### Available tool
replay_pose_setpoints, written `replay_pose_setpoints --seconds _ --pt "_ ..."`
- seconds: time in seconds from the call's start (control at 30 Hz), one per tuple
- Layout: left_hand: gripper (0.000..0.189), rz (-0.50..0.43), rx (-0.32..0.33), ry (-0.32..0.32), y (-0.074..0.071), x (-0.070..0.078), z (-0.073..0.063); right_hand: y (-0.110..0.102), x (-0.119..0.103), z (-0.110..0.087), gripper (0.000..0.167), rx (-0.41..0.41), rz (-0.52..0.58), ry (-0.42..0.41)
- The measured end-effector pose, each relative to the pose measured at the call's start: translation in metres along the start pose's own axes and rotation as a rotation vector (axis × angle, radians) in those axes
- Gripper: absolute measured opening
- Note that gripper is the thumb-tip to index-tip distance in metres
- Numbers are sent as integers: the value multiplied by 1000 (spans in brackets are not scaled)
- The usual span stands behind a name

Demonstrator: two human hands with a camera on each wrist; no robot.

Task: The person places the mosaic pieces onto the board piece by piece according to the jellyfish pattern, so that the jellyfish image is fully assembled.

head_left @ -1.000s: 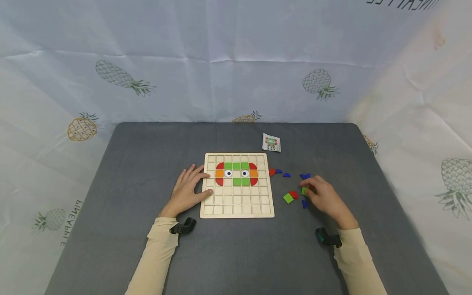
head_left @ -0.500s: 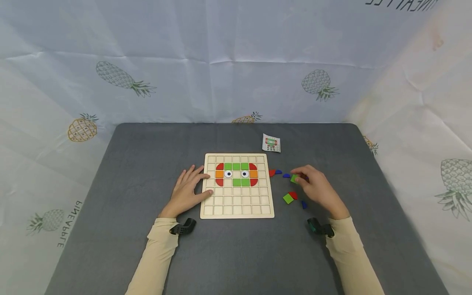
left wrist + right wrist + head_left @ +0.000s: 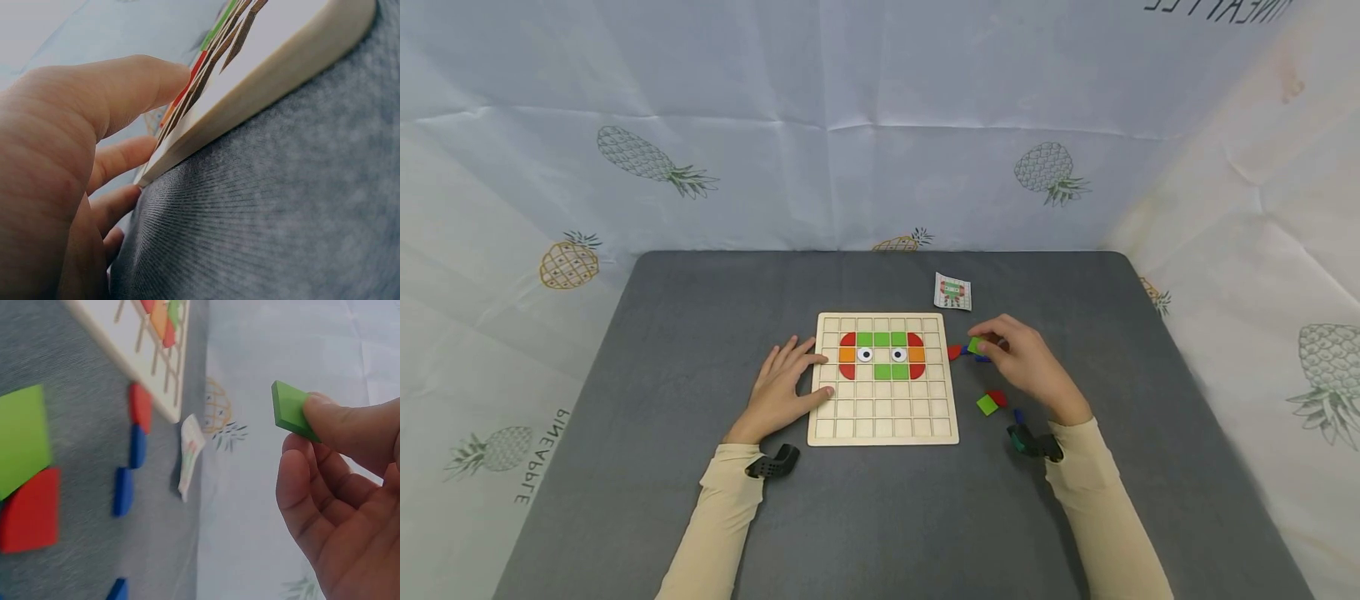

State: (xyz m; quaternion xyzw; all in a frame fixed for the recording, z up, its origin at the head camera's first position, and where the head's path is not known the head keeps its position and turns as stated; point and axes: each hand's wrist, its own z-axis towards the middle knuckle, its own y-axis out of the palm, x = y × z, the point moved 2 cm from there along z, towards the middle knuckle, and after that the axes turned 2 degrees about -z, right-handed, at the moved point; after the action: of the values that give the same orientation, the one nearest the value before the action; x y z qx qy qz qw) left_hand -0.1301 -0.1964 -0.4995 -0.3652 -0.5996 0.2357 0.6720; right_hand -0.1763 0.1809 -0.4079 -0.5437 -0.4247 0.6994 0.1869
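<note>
Right hand (image 3: 1021, 362) pinched green square tile (image 3: 975, 346); placing step seemingly demanded alignment; spread left hand (image 3: 778, 390) touched left edge of grid board (image 3: 883, 418)

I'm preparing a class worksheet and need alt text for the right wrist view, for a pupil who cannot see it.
A right hand pinches a green square tile. On the picture's left, loose green, red and blue pieces lie on a grey table, with a corner of a gridded wooden board and a small card nearby.
</note>
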Motion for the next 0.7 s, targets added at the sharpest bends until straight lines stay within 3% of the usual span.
replay_pose_setpoints --seconds 0.7 --pt "58 3 -19 -7 -1 1 -1 11 -44 41 25 -57 132 -128"
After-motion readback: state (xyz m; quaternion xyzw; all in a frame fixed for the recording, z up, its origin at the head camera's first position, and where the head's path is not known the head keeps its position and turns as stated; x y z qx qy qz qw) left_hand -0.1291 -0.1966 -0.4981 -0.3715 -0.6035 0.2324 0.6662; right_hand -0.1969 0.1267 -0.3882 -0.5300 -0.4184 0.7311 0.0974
